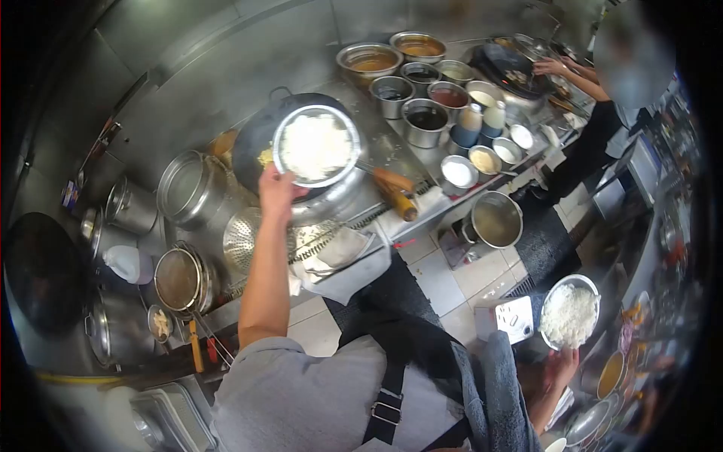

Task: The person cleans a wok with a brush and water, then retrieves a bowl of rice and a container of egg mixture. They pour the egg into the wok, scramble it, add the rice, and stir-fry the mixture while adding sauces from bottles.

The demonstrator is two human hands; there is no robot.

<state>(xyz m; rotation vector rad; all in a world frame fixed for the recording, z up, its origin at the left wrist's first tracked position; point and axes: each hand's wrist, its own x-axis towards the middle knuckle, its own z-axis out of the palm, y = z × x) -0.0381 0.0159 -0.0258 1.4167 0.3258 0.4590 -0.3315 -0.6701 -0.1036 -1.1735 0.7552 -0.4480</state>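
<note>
My left hand grips the near rim of a round metal bowl of white rice, held above a dark wok on the stove. A bit of yellow food shows in the wok beside the bowl's left edge; the bowl hides much of the wok. At the lower right, my right hand holds the rim of a second metal bowl of white rice, near a white device on a stand. A ladle or spatula handle lies to the right of the wok.
Sauce pots and squeeze bottles crowd the counter's back right. Strainers, pots and a white jug stand at left. A large pot stands low beyond the counter edge. Another person works at a second wok.
</note>
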